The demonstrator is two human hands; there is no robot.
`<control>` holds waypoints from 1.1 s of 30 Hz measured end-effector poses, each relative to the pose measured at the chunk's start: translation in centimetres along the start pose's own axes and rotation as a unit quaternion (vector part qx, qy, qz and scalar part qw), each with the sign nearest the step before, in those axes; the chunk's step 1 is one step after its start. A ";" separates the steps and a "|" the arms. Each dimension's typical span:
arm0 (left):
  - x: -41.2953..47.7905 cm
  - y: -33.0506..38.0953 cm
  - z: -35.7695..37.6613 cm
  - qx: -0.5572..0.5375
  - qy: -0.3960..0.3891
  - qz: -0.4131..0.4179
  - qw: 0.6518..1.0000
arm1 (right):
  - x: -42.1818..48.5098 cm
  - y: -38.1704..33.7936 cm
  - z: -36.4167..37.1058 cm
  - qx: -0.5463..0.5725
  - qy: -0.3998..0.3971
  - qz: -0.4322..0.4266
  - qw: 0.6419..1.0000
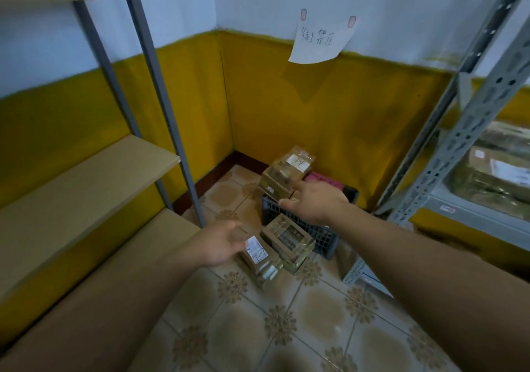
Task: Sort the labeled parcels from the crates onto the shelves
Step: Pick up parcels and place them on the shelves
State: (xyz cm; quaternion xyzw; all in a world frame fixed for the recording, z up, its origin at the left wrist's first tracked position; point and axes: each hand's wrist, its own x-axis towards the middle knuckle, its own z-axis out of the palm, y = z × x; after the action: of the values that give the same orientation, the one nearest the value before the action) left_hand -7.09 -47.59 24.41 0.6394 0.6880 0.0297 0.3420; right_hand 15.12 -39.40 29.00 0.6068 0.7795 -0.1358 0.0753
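A dark plastic crate (321, 235) stands on the tiled floor in the corner. Brown cardboard parcels with white labels are stacked in it, the top one (289, 166) tilted. Two more parcels lie on the floor in front: a labeled one (258, 260) and one with a clear window (288, 239). My right hand (312, 201) is stretched out over the crate with straight fingers, beside the stacked parcels and holding nothing. My left hand (219, 242) hovers open just left of the labeled floor parcel.
Tan wooden shelves (86, 176) on grey posts run along the left wall. A grey metal rack (470, 130) on the right holds wrapped parcels (499, 171). A handwritten paper sign (321, 42) is taped on the back wall above the crate.
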 end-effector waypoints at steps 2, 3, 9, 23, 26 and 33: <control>2.0 -1.2 0.2 -0.002 -0.024 -0.019 1.000 | 2.1 0.3 0.7 0.011 -0.016 0.000 1.000; 3.1 -1.9 0.2 -0.003 -0.040 -0.026 0.999 | 3.1 0.3 1.1 0.022 -0.025 0.002 0.999; 10.3 -6.7 -0.5 -0.005 -0.108 -0.063 0.992 | 9.5 -0.8 3.6 0.066 -0.085 0.033 0.994; 28.1 -17.2 3.2 -0.048 -0.174 -0.156 0.971 | 28.0 -3.0 14.1 0.163 -0.214 0.090 0.959; 32.4 -19.1 7.9 -0.102 -0.167 -0.209 0.958 | 33.1 -2.2 19.8 0.148 -0.246 0.070 0.955; 41.7 -23.9 22.4 -0.241 -0.167 -0.335 0.895 | 42.6 1.5 36.6 0.137 -0.331 0.038 0.933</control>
State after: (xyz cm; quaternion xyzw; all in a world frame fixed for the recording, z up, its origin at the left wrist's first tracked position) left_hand -14.04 -23.27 -22.18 0.2640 0.7662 -0.0286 0.5851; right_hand 4.12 -10.69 -18.00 0.5612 0.6607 -0.4311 0.2502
